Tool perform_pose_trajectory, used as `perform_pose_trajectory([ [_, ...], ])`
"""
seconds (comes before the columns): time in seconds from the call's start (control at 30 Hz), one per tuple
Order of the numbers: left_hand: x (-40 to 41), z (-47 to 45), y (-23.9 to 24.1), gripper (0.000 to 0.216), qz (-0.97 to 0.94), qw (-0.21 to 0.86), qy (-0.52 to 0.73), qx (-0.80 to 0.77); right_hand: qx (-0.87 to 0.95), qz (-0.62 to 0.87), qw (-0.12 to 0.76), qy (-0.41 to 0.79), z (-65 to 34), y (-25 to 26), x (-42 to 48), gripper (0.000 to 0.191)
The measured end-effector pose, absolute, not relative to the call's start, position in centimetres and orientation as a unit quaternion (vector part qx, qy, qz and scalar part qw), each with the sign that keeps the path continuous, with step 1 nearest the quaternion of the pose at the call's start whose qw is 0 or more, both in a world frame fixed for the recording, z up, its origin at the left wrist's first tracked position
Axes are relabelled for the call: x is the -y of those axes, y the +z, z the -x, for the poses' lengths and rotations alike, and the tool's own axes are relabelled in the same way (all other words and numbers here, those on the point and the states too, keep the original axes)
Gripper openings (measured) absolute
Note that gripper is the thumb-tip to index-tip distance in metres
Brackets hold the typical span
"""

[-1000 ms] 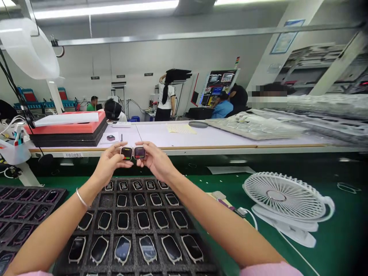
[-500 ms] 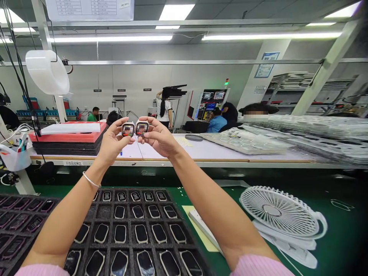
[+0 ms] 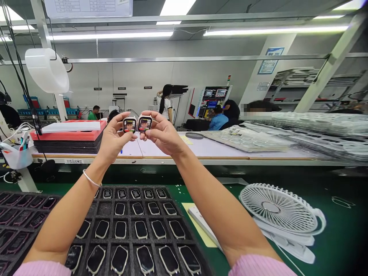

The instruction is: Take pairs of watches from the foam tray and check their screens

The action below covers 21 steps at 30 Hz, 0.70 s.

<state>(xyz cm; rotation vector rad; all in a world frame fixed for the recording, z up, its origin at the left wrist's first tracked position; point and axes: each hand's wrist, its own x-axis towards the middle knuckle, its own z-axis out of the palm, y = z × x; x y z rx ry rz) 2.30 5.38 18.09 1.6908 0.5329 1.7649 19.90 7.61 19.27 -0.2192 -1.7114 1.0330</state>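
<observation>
My left hand pinches a small white-cased watch body with a lit screen, raised to eye level. My right hand pinches a second watch body, also lit, side by side with the first. Both arms stretch out over a black foam tray whose pockets hold several dark-screened watch bodies. A thin bracelet sits on my left wrist.
A second tray of watch bodies lies at the left. A white desk fan lies on the green mat at the right, a white flat device on yellow paper beside the tray. Behind runs a white bench with stacked foam sheets; other people work farther back.
Both hands rose with the two watch bodies from just above the tray to eye level, and the camera tilted up. The screens now show pictures.
</observation>
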Motion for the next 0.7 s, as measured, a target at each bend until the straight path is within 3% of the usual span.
perform_pose_trajectory([
  [0.33, -4.1, -2.7, 16.8, 0.052, -0.626, 0.336, 0.672, -0.21, 0.705, 0.076, 0.546, 0.446, -19.8, 17.5, -6.8, 0.047],
  [0.7, 2.2, 0.0, 4.4, 0.049, -0.534, 0.501, 0.564, -0.38, 0.577, 0.197, 0.48, 0.631, -17.9, 3.0, -1.6, 0.05],
])
